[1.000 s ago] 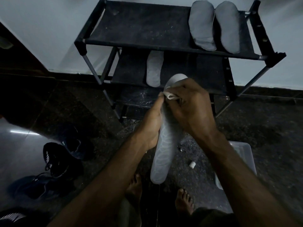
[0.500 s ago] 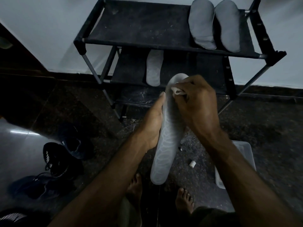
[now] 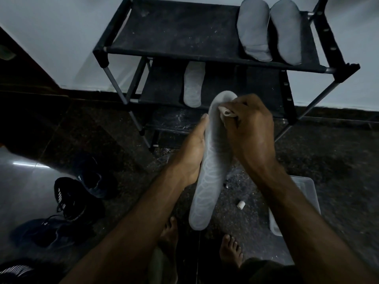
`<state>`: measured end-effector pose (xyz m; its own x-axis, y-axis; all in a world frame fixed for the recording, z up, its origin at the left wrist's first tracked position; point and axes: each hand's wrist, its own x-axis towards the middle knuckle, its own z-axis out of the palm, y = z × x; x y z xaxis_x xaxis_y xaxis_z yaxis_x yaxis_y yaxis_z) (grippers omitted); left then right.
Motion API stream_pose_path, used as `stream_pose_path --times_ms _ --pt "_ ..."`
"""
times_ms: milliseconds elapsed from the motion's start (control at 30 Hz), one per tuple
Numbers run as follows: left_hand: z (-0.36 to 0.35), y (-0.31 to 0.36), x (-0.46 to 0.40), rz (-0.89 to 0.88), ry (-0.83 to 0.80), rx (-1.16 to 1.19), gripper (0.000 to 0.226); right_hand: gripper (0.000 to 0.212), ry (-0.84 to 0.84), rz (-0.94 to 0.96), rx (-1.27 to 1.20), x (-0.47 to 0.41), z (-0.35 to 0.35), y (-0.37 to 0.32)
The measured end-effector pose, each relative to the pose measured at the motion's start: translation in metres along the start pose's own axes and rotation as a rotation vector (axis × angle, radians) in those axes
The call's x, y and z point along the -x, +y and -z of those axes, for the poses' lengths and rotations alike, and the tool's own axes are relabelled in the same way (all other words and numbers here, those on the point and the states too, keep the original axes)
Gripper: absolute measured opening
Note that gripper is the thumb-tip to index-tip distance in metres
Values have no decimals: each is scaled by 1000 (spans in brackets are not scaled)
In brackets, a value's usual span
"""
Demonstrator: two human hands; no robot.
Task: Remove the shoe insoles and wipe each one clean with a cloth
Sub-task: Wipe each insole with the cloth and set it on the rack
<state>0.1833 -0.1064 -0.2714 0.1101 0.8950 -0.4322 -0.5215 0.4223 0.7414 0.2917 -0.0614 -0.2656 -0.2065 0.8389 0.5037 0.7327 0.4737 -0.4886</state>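
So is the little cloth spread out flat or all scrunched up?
Scrunched up. The cloth is bunched in the right hand, pressed against the insole.

Both forearms (image 3: 127, 226) are showing bare, no sleeves; bare feet (image 3: 229, 249) are showing below, with dark shorts (image 3: 266, 271) edging the frame's bottom.
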Motion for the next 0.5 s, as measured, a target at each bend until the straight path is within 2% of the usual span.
stream_pose_path --times_ms 167,233,333,433,500 --pt "1 1 -2 -41 47 -12 49 17 -64 46 -192 3 -5 -14" --pt "5 2 -2 -58 56 -15 49 20 -96 88 -151 4 -6 -18" --pt "6 3 0 -56 45 -42 50 31 -81 40 -117 0 -1 -13" --pt "2 0 -2 -86 32 -129 46 24 -15 -56 -89 -2 3 -3" --pt "-1 0 -2 -105 55 -153 44 25 -8 -49 -102 -1 1 -6"
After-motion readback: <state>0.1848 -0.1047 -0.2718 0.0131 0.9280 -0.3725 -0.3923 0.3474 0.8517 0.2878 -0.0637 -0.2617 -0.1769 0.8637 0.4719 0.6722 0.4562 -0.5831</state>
